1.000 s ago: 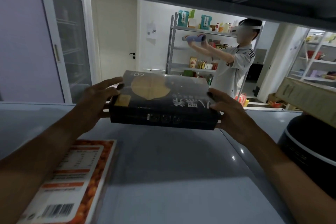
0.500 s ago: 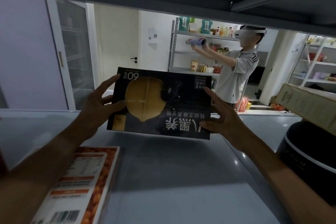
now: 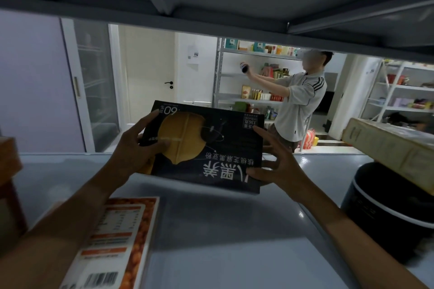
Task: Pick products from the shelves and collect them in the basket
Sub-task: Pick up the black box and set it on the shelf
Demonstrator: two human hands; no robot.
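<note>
Far left edge: brown box corner [image 3: 9,159], blurred, partly cut off by the frame

Lower left, flat on the grey shelf surface [image 3: 223,241]: orange box [image 3: 112,241], white label panel and barcode facing up; the left forearm passes over its near corner

Left hand [image 3: 138,150]: grips the left end of the black box [image 3: 206,148], thumb lying across the printed face, fingers curled round the far edge, index finger extended along the top corner

Centre: black box, held between both hands above the shelf surface, tilted so its face shows; yellow-brown shape and white characters printed upside down from this view; lifted clear of the shelf, no basket in view

Right hand [image 3: 279,169]: fingers spread, thumb pressed on the lower right corner of the face, fingertips against the right edge

Behind, through the shelf opening: second person [image 3: 303,105] in a light shirt, reaching with a dark object toward a metal rack [image 3: 234,73] stocked with small goods

Right: black round container [image 3: 387,213] with a white band, standing on the shelf; tan carton [image 3: 389,150] resting tilted on top of it

Far right background: white shelving [image 3: 399,91] with assorted items
</note>
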